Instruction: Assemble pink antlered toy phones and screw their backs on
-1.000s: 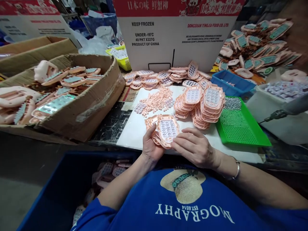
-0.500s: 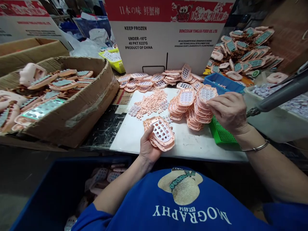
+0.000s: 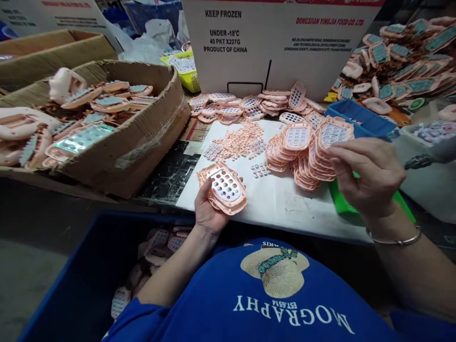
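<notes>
My left hand (image 3: 210, 209) grips a small stack of pink plastic casing panels (image 3: 235, 206), its thumb on the top edge. The top panel has a white keypad plate full of round holes. My right hand (image 3: 370, 175), fingers drawn together, hovers over a green basket (image 3: 402, 205) beside the stacked pink panels (image 3: 307, 172). Whether something small is between its fingertips I cannot make out. Small pink button pieces (image 3: 237, 140) lie heaped on the white board (image 3: 270, 202). A cluster of pale buttons (image 3: 260, 170) rests between the heap and the stacks.
At left stands a cardboard box (image 3: 156, 123) of pink casings, with a dark blue bin (image 3: 81, 256) below it. A white carton (image 3: 278, 52) stands behind the board. To the right are a blue tray (image 3: 359, 118), a white tub (image 3: 420, 175) and a grey tool (image 3: 438, 151).
The camera view has turned slightly, shifting the scene right and up. My left hand has drawn left with the panels. My right hand has come a little nearer to me, away from the stacks.
</notes>
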The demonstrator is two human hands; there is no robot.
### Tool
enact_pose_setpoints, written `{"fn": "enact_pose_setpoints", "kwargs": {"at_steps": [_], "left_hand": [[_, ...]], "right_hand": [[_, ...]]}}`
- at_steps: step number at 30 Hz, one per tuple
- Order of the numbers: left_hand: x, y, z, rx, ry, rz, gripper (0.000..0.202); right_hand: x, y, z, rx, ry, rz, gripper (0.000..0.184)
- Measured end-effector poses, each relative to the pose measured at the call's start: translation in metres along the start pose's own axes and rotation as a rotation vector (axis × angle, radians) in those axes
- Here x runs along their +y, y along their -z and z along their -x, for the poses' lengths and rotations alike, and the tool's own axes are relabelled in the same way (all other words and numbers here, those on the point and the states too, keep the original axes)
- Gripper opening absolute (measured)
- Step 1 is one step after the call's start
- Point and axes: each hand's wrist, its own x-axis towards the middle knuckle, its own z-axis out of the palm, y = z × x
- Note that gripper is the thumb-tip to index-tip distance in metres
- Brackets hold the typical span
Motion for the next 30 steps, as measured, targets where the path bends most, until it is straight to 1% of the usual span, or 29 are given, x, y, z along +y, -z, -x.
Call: {"fn": "enact_pose_setpoints", "kwargs": {"at_steps": [1, 2, 4, 5, 6, 7, 8, 10, 12, 14, 15, 17, 19, 21, 23, 25, 28, 30], "left_hand": [[0.000, 0.000, 0.000, -0.006, 0.006, 0.003, 0.039], [-0.001, -0.001, 0.000, -0.013, 0.007, 0.005, 0.038], [-0.002, -0.001, 0.000, -0.028, 0.001, 0.004, 0.036], [-0.002, -0.001, 0.001, -0.033, 0.000, 0.001, 0.036], [-0.002, -0.001, 0.001, -0.035, 0.000, 0.000, 0.035], [-0.002, 0.000, 0.002, -0.034, 0.001, -0.001, 0.035], [-0.001, 0.000, 0.002, -0.032, 0.002, 0.000, 0.035], [0.001, 0.001, 0.003, -0.021, 0.002, 0.004, 0.035], [0.004, 0.002, 0.004, -0.004, -0.005, 0.012, 0.035], [0.007, 0.002, 0.004, 0.012, -0.020, 0.022, 0.036], [0.009, 0.003, 0.004, 0.017, -0.028, 0.025, 0.036], [0.013, 0.004, 0.004, 0.022, -0.039, 0.025, 0.038], [0.015, 0.006, 0.003, 0.028, -0.051, 0.019, 0.039], [0.017, 0.008, 0.003, 0.032, -0.065, 0.011, 0.040], [0.017, 0.010, 0.002, 0.027, -0.076, 0.001, 0.039], [0.017, 0.010, 0.001, 0.014, -0.085, -0.007, 0.039], [0.015, 0.007, 0.000, 0.018, -0.090, -0.012, 0.038], [0.014, 0.005, 0.000, 0.024, -0.082, -0.008, 0.036]], "right_hand": [[-0.013, -0.006, -0.003, -0.046, 0.008, -0.057, 0.021], [-0.026, -0.014, -0.006, -0.141, 0.022, -0.100, 0.020], [-0.050, -0.035, -0.012, -0.463, 0.050, -0.077, 0.025], [-0.060, -0.047, -0.016, -0.635, 0.042, -0.044, 0.028], [-0.068, -0.058, -0.020, -0.779, 0.011, 0.006, 0.031], [-0.074, -0.069, -0.024, -0.871, -0.017, 0.045, 0.033], [-0.078, -0.078, -0.028, -0.930, -0.044, 0.075, 0.033], [-0.084, -0.090, -0.035, -0.955, -0.067, 0.095, 0.029], [-0.090, -0.095, -0.037, -0.956, -0.042, 0.070, 0.023], [-0.094, -0.095, -0.031, -0.965, 0.029, 0.015, 0.021], [-0.096, -0.093, -0.025, -0.945, 0.086, -0.024, 0.021], [-0.097, -0.088, -0.009, -0.838, 0.206, -0.108, 0.021], [-0.093, -0.084, 0.007, -0.668, 0.275, -0.181, 0.021], [-0.087, -0.081, 0.017, -0.520, 0.265, -0.215, 0.019], [-0.082, -0.082, 0.018, -0.459, 0.270, -0.194, 0.019], [-0.083, -0.085, 0.011, -0.490, 0.344, -0.137, 0.024], [-0.090, -0.090, -0.006, -0.660, 0.490, -0.090, 0.029], [-0.094, -0.091, -0.017, -0.766, 0.513, -0.087, 0.024]]}}
